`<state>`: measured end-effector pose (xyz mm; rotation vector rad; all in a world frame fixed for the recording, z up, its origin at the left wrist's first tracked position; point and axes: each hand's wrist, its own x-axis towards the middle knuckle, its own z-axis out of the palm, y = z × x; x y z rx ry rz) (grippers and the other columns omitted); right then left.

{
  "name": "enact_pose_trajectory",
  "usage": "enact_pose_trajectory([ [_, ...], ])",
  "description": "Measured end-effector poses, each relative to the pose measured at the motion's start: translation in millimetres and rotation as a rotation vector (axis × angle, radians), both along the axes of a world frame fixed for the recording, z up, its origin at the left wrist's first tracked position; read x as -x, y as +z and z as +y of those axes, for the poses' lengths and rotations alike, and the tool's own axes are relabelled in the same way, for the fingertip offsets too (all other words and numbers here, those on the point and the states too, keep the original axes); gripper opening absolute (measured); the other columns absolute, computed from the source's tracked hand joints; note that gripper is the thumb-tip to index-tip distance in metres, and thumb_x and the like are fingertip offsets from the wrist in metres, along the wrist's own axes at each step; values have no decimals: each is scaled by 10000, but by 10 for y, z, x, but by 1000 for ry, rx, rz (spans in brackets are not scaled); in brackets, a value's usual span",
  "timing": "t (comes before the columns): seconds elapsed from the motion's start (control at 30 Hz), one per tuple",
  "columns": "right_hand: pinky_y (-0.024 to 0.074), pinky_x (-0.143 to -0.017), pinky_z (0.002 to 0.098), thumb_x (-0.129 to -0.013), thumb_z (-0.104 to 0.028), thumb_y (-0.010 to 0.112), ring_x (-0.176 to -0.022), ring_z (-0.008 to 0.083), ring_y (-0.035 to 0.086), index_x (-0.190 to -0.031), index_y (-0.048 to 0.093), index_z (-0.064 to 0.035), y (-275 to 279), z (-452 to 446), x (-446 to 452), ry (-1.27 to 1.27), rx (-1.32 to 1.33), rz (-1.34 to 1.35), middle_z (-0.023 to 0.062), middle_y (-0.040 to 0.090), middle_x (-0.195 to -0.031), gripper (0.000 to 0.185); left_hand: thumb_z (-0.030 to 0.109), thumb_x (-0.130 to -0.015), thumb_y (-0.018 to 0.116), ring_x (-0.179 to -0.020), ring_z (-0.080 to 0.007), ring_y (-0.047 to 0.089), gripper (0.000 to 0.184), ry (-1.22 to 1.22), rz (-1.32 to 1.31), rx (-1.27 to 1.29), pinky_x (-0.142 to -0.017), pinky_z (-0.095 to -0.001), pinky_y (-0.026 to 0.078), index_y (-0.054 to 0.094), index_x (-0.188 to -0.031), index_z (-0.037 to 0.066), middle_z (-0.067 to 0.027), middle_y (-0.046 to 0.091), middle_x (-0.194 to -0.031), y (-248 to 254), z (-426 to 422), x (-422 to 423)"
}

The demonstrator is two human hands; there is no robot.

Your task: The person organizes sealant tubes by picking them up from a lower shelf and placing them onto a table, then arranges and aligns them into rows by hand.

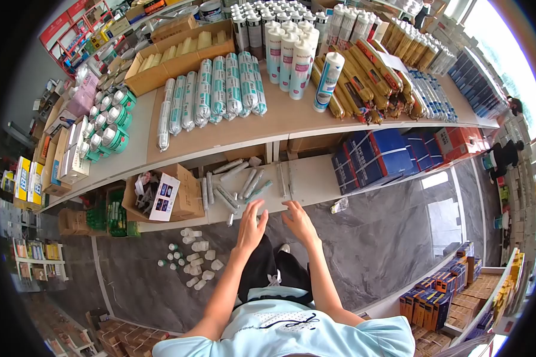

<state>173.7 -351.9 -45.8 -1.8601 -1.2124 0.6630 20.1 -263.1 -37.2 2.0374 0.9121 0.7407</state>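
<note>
My left hand (252, 227) is raised in front of my body, fingers curved and apart, with nothing in it. Facing it, my right hand (299, 222) is also empty and its fingers are spread. Beyond my hands is the lower shelf (315, 174), where several loose foil sealant tubes (225, 198) lie at mixed angles. On the upper shelf (220, 134) stand a blue-and-white sealant cartridge (329, 82), several white-and-pink cartridges (302, 66), a row of silver-and-green sealant sausages (203, 92) and a pile of gold sausages (363, 80).
An opened cardboard box (187, 193) and blue cartons (372, 159) sit on the lower shelf. Several white bottles (195, 259) stand on the marble-look floor (161, 291) at my left. Boxed goods (426, 306) fill a rack at lower right. Another person (506, 156) is at far right.
</note>
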Motion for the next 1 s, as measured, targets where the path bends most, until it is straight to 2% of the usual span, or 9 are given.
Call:
enact_pose_trajectory([
  [0.13,503,-804,388,-838,-140,623,-1027,325,596,-1208,528,-35,-434,-360,-3,-49,85,75,184,579,-1106,396,214,-961,497,-1090,-273,574,260,4,133,-4,-1067,-466,277,637,-1072,24,-97,647,-1107,-208,-408,84],
  [0.27,477,-815,414,-834,-135,612,-968,376,572,-1177,525,-37,-718,-620,5,-80,92,145,191,580,-1074,368,255,-962,500,-1140,-249,560,536,-86,352,123,-1087,-539,214,320,-1422,48,-81,624,-1187,-477,-670,194],
  [0.33,491,-813,395,-843,-132,609,-984,345,586,-1182,531,-30,-850,-682,-29,-108,112,175,184,581,-1088,363,287,-961,499,-1214,-254,510,687,-100,398,70,-1090,-573,183,118,-1488,67,-92,566,-1286,-586,-660,149],
  [0.47,503,-805,387,-852,-129,607,-1004,327,593,-1175,530,-14,-1152,-871,-97,-177,166,194,190,580,-1114,351,306,-949,513,-1400,-320,237,673,-209,576,25,-1080,-597,217,175,-1479,67,-178,232,-1513,-778,-690,61],
  [0.57,475,-814,426,-834,-120,591,-979,369,573,-1152,533,-34,-1452,-970,-163,-239,156,132,186,584,-1033,335,294,-946,519,-1407,-322,215,676,-262,643,69,-1107,-556,193,168,-1485,86,-153,200,-1531,-914,-675,-35],
  [0.6,475,-813,430,-835,-121,589,-979,370,572,-1146,531,-30,-1541,-943,-206,-249,169,127,185,582,-1032,329,253,-924,562,-1307,-314,392,592,-219,552,0,-1097,-553,224,308,-1427,70,-157,430,-1384,-1028,-648,-97],
  [0.63,475,-813,435,-837,-123,586,-978,371,570,-1140,529,-27,-1645,-928,-252,-261,184,121,184,580,-1031,324,253,-924,562,-1307,-314,392,592,-239,564,6,-1097,-553,224,308,-1427,70,-157,430,-1384,-1179,-605,-121],
  [0.77,475,-819,434,-841,-123,582,-977,370,569,-1138,523,-20,-2117,-1025,-227,-241,288,127,181,579,-1032,320,119,-824,657,-840,-293,581,330,-329,543,40,-879,-471,413,531,-1119,44,-86,600,-850,-1796,-591,-160],
  [1.0,476,-834,407,-871,-139,574,-989,360,583,-1160,518,-27,-2925,-934,-239,-268,325,295,191,580,-1081,315,-21,-767,660,-804,-326,583,421,-304,423,159,-740,-421,476,545,-1172,-14,-156,609,-863,-2845,-381,-405],
])
